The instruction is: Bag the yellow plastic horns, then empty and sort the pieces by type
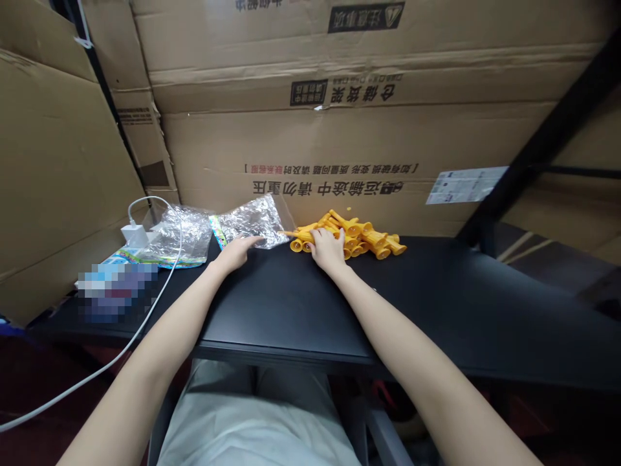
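Note:
Yellow plastic horn-shaped pieces (366, 238), several of them with flared ends, lie heaped against the cardboard at the back of the black table. Over the left part of this heap is my right hand (327, 248), its fingers spread and touching the pieces. My left hand (237, 252) rests at the front edge of a clear plastic bag (257, 217), one finger stretched out toward the right. Its other fingers are partly hidden. The crinkled bag has a colourful strip at its left end and lies just left of the heap.
Another clear bag (187, 230) with a colourful edge lies farther left. Beside it sits a white charger plug (134, 235), whose cable (162, 285) runs down across the table's left side. Cardboard walls (291, 136) enclose the back and left. A dark metal post (533, 139) slants at right.

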Demonstrator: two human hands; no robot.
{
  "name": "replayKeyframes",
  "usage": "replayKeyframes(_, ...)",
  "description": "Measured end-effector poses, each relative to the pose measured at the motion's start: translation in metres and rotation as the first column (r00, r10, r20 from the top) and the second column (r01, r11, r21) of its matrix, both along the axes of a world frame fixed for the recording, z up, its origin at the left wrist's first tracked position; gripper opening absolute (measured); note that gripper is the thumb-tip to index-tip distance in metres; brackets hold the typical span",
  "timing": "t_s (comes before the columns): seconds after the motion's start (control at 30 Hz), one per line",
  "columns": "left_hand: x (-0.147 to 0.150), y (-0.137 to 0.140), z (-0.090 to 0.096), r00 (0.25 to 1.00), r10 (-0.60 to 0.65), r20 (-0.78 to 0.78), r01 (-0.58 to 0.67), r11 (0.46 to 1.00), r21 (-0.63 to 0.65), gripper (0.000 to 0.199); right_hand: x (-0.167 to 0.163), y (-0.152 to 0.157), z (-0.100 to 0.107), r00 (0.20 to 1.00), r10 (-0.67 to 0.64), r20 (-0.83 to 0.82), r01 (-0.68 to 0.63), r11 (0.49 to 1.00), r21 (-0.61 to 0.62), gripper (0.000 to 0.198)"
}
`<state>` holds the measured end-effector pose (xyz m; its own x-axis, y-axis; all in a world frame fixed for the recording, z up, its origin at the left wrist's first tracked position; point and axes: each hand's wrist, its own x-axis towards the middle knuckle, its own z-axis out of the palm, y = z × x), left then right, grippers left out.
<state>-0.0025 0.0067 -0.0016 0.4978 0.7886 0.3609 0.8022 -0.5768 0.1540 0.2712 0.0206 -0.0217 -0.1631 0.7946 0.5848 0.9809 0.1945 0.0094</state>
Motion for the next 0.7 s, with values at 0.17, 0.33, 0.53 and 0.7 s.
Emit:
replayKeyframes(0.17, -0.012, 0.005, 0.002, 0.987, 0.133, -0.093, -0.142, 0.984, -0.105, 0.060, 0.003, -0.002, 0.004, 0.999, 0.018, -0.030, -0.019, 0.999, -0.043, 0.033)
replayKeyframes(0.33, -0.017, -0.001, 0.009, 0.932, 0.332, -0.142, -0.346, 0.934, -0.086, 0.047, 0.006, -0.005, 0.009, 0.997, 0.047, -0.054, -0.052, 0.994, -0.092, 0.032)
replayKeyframes(0.53, -0.013, -0.010, 0.015, 0.855, 0.486, -0.180, -0.506, 0.858, -0.086, 0.042, 0.010, -0.005, 0.016, 0.979, 0.141, -0.149, -0.133, 0.989, 0.065, 0.032)
replayKeyframes(0.7, -0.012, -0.012, 0.014, 0.846, 0.511, -0.156, -0.527, 0.845, -0.091, 0.050, 0.006, -0.012, 0.031, 0.890, 0.326, -0.317, -0.246, 0.932, 0.268, 0.032)
